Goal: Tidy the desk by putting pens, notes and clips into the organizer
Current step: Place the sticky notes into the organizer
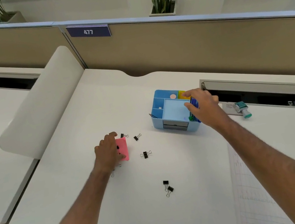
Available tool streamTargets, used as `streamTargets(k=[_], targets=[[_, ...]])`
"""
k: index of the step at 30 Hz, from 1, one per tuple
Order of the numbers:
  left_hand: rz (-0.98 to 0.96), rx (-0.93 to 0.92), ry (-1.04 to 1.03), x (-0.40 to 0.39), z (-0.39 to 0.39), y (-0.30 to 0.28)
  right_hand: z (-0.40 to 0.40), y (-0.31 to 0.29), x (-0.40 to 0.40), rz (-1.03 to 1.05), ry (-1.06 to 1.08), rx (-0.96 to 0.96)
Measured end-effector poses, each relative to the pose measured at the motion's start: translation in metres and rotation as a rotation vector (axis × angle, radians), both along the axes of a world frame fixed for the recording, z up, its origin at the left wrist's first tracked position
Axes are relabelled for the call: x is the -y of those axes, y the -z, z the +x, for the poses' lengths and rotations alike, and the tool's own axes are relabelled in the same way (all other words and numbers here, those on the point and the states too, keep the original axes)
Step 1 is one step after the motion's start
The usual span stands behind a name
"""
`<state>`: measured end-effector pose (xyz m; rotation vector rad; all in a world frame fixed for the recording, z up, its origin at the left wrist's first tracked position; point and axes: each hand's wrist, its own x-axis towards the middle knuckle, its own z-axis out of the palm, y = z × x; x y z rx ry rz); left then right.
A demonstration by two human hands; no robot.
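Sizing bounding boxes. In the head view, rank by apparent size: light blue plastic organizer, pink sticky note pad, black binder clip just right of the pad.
1. Light blue plastic organizer, largest.
2. Pink sticky note pad, partly covered by the left hand.
3. Black binder clip, smallest.

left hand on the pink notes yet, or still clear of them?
Touching. The head view shows the left hand lying over the pink sticky notes on the desk, fingers curled round the pad's edges with no gap visible.
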<state>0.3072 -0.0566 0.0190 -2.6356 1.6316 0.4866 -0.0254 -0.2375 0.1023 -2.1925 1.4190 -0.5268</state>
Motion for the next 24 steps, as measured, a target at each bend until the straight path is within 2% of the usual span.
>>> streamTargets(k=[8,12,16,20,24], targets=[[-0.083,-0.018,-0.010,-0.014,-0.013,0.000,0.012,-0.001,-0.026,0.049,-0.057,0.056],[-0.201,-0.020,0.006,-0.016,-0.023,-0.011,0.019,-0.002,-0.037,0.111,-0.065,0.070],[-0.316,-0.091,-0.005,-0.014,-0.037,-0.029,0.025,-0.004,-0.052,0.155,-0.112,0.179],[-0.481,-0.268,-0.007,-0.010,-0.065,-0.053,0.032,0.000,-0.066,0.302,-0.168,0.329],[-0.606,-0.705,-0.126,0.006,-0.098,-0.076,0.037,0.002,-0.072,0.438,-0.167,0.432]])
